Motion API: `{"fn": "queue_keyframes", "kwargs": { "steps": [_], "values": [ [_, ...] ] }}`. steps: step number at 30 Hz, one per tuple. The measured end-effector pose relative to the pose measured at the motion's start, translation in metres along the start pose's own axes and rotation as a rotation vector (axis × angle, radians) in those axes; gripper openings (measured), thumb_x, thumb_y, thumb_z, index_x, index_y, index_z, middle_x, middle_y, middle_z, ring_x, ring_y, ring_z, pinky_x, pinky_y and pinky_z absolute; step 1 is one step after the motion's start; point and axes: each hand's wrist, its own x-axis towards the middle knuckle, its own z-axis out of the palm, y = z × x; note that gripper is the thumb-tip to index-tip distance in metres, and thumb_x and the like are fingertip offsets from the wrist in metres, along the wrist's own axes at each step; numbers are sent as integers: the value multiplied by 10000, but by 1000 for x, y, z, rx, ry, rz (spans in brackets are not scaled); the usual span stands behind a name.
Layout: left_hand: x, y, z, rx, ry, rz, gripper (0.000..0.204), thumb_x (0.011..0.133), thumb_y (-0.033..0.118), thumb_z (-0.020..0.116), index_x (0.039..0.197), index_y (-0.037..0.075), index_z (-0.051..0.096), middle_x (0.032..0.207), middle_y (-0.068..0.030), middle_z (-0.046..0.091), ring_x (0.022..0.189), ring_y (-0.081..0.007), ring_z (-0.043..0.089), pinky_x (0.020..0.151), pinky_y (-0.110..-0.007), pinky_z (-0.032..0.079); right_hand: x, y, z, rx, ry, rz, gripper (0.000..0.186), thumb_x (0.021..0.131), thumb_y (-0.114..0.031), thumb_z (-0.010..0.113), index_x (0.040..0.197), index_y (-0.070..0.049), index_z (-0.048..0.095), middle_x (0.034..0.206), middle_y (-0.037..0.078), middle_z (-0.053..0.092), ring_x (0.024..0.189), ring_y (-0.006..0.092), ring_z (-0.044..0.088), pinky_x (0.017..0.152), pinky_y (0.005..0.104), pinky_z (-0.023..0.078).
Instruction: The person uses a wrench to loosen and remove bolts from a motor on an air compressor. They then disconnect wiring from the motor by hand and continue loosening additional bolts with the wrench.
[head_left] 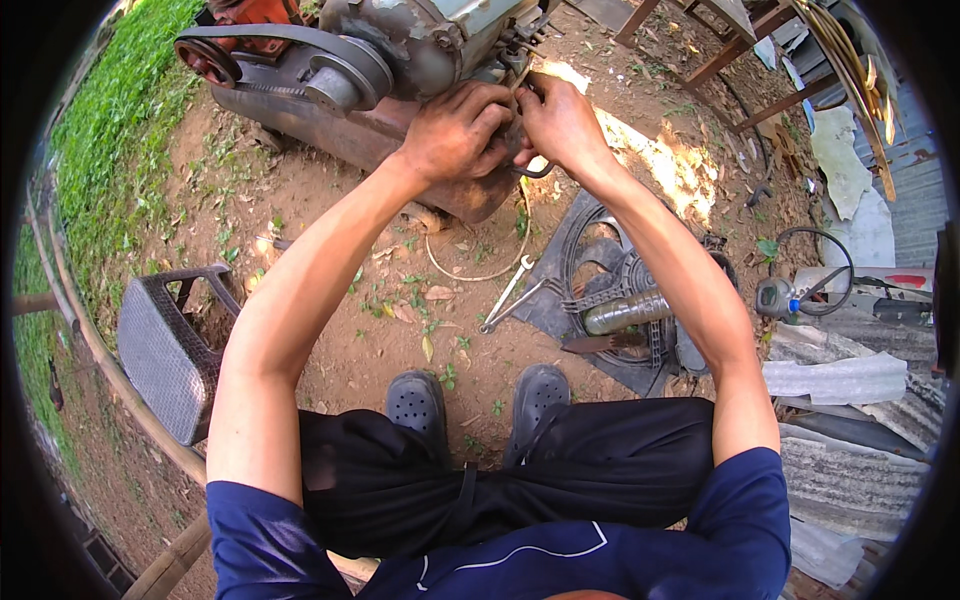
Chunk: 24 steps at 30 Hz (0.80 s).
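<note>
Both my hands work close together at the near right end of a rusty machine with a tank (330, 125). My left hand (458, 130) is closed, fingers curled against the machine's end; what they grip is hidden. Beside it my right hand (560, 118) is closed in a pinch, with its hold also hidden. A dark curved piece (538, 173) shows just below the right fingers. From about there a thin tan cord or tube (470, 278) loops down to the ground. Above the left hand sits a worn grey cylinder block (410, 45), with a belt-driven pulley (340, 82) to its left.
Wrenches (508, 293) lie on the dirt before my shoes (540, 395). To their right are a dark sheet with chain (600, 345) and a plastic bottle (625, 312). A grey plastic stool (170, 350) stands left. Corrugated sheets (850, 480) lie right, near a clear jug (775, 297).
</note>
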Motion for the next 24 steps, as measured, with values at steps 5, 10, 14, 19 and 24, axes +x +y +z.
{"fn": "queue_keyframes", "kwargs": {
  "steps": [5, 10, 14, 19, 24],
  "values": [
    [-6, -3, 4, -5, -5, -6, 446, 629, 113, 730, 994, 87, 475, 1051, -83, 555, 898, -286, 603, 715, -390, 508, 11, 8, 14, 245, 36, 48, 266, 1007, -134, 413, 1074, 84, 550, 580, 74, 523, 483, 160, 580, 478, 308, 582],
    [-7, 0, 2, 4, -4, -51, 416, 654, 108, 734, 993, 102, 495, 1048, -72, 550, 886, -273, 601, 701, -384, 507, 16, 13, 8, -36, 39, 23, 296, 954, -163, 480, 1110, 56, 603, 720, 191, 639, 627, 260, 662, 610, 376, 566],
    [-2, 7, -1, 4, -38, -109, 349, 697, 95, 718, 984, 116, 521, 1041, -57, 548, 879, -263, 600, 693, -384, 504, 22, 27, -20, -361, 124, -94, 338, 921, -245, 535, 1191, -77, 649, 1023, 234, 680, 985, 378, 655, 881, 446, 510],
    [0, 8, 0, -1, -59, -107, 311, 708, 78, 706, 964, 110, 533, 1038, -52, 548, 884, -265, 595, 697, -386, 500, 43, 47, -53, -578, 114, -312, 286, 918, -181, 545, 1175, -174, 670, 1050, 139, 693, 990, 365, 650, 888, 470, 495],
    [1, 9, -3, 13, -57, -100, 296, 686, 65, 700, 932, 105, 541, 1020, -51, 555, 890, -267, 591, 719, -381, 500, 75, 71, -55, -1113, 291, -570, 301, 890, -103, 515, 1170, -152, 614, 1069, 99, 638, 1070, 284, 611, 1019, 525, 378]
  ]
}}
